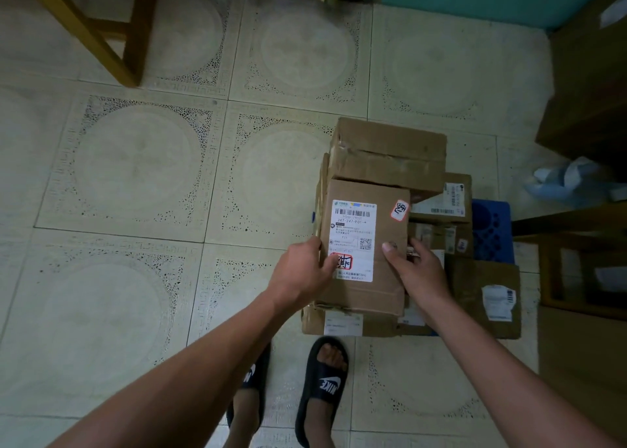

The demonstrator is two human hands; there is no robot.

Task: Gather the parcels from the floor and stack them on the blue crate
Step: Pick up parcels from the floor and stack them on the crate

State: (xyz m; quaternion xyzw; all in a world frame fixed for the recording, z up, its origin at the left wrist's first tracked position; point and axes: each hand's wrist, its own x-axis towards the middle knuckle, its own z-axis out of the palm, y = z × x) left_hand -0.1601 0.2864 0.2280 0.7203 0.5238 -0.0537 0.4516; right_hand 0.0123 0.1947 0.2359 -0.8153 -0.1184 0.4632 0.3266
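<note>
A brown parcel with a white shipping label lies on top of a pile of cardboard parcels. My left hand grips its left edge, thumb on the label. My right hand grips its right edge, thumb on top. Behind it rests a larger taped parcel. Smaller parcels lie lower at the right, and another labelled one sits at the near right. The blue crate shows only as a patch at the pile's right side, mostly hidden under the parcels.
Pale patterned floor tiles spread to the left. A wooden chair leg stands far left. Large brown boxes and a wooden frame line the right. A crumpled plastic bag lies there. My feet in black slippers stand by the pile.
</note>
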